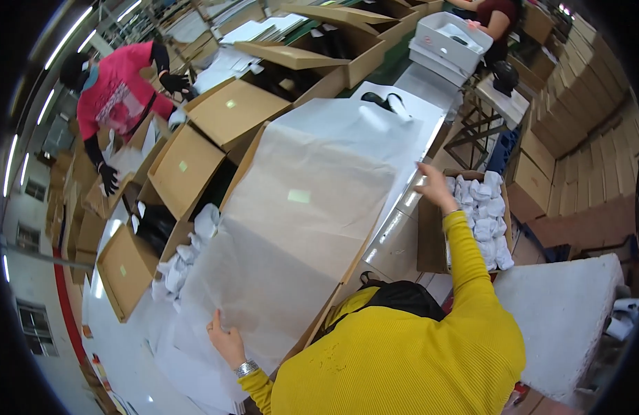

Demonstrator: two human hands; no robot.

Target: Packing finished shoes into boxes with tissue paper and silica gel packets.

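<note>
Large thin sheets of white tissue paper point(312, 155) lie spread over a long cardboard box in front of me. A pale label point(298, 196) shows faintly through the paper. My left hand point(226, 339), with a silver bracelet on its wrist, rests at the near left part of the paper, index finger stretched out. Past the paper's right edge is my right hand point(437, 188), thumb and index finger apart; whether it touches the sheet I cannot tell. Black shoes or similar dark items point(387, 104) lie at the paper's far end.
Open cardboard boxes point(243, 111) line the table's far side. White wrapped bundles point(489, 221) fill a carton at my right; more bundles point(184, 263) lie left. A co-worker in pink point(125, 86) stands across, another person point(496, 21) at the far right. Stacked cartons point(589, 138) stand right.
</note>
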